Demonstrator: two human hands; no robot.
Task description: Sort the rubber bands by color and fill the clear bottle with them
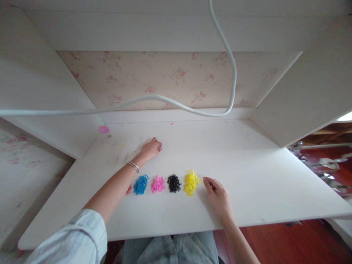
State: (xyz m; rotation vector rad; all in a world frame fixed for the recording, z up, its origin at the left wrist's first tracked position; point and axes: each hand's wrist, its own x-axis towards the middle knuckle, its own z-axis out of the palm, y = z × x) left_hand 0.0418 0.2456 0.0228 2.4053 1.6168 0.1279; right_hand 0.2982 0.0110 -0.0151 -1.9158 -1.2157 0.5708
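Observation:
My left hand [151, 148] is closed above the table's back half, beyond the piles. A small dark or shiny spot shows at its fingers, but what they hold, if anything, is hidden. Just right of a pile of yellow rubber bands [191, 182] is my right hand [217, 193], its fingers curled together. I cannot make out anything in its grip. Left of the yellow pile lie black rubber bands [174, 183], pink rubber bands [157, 184] and blue rubber bands [141, 184] in separate heaps. A bit of red [129, 189] peeks out beside my left forearm, mostly covered by it.
The white table [247, 183] has side panels and a floral back wall [176, 77]. A white cable [154, 97] hangs across the view in front of it. A pink patch [103, 129] marks the back left corner. Reddish flooring [286, 238] shows below the front edge.

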